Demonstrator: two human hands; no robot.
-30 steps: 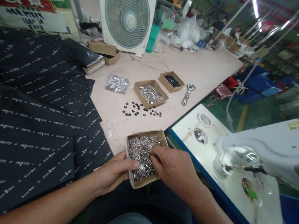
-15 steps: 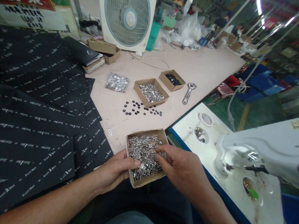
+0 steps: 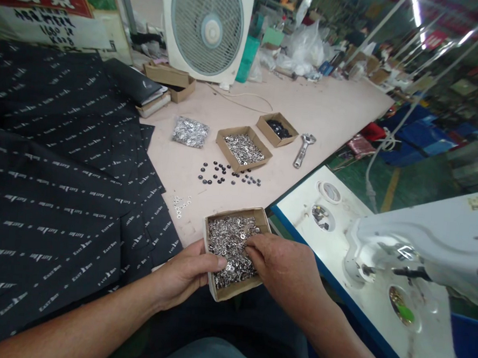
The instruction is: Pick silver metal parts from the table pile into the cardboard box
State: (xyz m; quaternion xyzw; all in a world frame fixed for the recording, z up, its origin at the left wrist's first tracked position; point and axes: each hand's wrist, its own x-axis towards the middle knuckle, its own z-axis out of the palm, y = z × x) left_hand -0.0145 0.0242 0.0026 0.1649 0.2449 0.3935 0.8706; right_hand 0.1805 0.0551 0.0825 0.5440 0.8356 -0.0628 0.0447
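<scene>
My left hand grips the left side of a small cardboard box, its thumb over the rim. Small shiny metal snap parts fill much of the box. My right hand reaches in over the box's right side, thumb and forefinger pressed together among the parts; whatever is between the fingertips is too small to make out. Beyond the box, loose black caps lie scattered on the pink table, and several small light rings lie at its near left edge.
Behind are a box of metal parts, a box of black parts, a bag of parts, a wrench and a fan. Dark printed fabric covers the left. A white machine stands on the right.
My right thumb and forefinger have closed together over the parts, where they were slightly apart before. My left hand keeps its hold on the box. The whole view has shifted slightly.
</scene>
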